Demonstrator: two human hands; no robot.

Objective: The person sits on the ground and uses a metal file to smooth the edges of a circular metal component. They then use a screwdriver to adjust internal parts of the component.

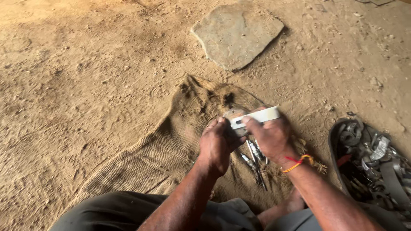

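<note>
Head view: I'm mid-fitting, my left hand [217,143] curled shut around a small grey metal plate [233,115], my right hand [270,136] pinching a white flat bar [257,116] against it, over the burlap sack [171,149]. The bar's long axis runs left-right, far end tipped slightly up-right. Next I'd guess lining them up steadily.

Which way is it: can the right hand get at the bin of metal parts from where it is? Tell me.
Probably yes. The right hand is busy gripping a white flat bar along with the left hand, but the bin of metal parts sits open on the ground just to its right, with nothing between them.
</note>
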